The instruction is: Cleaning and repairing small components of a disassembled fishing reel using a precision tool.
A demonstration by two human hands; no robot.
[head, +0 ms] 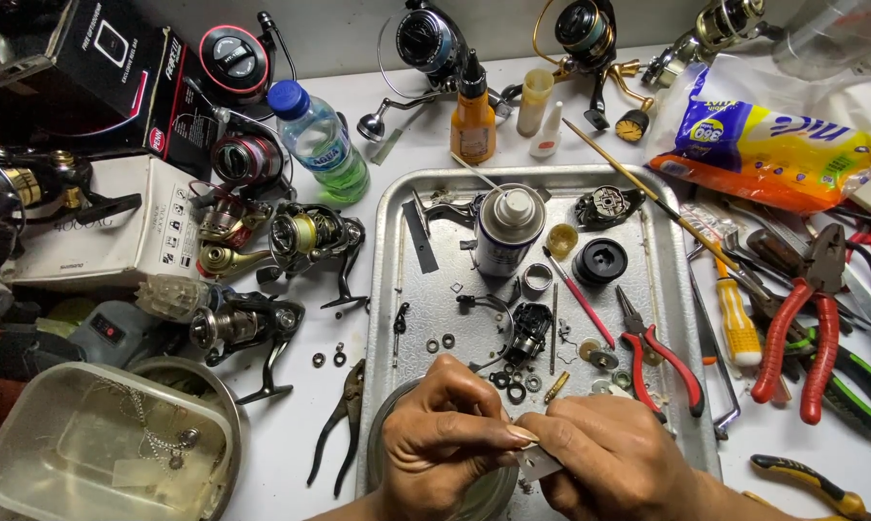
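Pale and thin, a small white piece (535, 463) sits pinched between my two hands at the near edge of the metal tray (393, 289), low in the head view. My left hand (442, 439) is closed, thumb and forefinger pressed together at its edge; my right hand (604, 453) is curled shut over its other end, so most of the piece is hidden and I cannot tell exactly what it is. It looks light and flimsy, probably easy to bend or drop, so I judge the fingertip pinch at the edges is the right hold, with gentle pressure only.

Just beyond my knuckles lie small black rings and washers (509, 383) scattered on the tray, with a black reel part (528, 331) beside them. A spray can (506, 230) stands further back, and red-handled pliers (659, 357) rest to the right on the tray. Under my left hand sits a round glass dish (387, 429). On the white counter (300, 444) around the tray are fishing reels, a water bottle (320, 143) and more pliers
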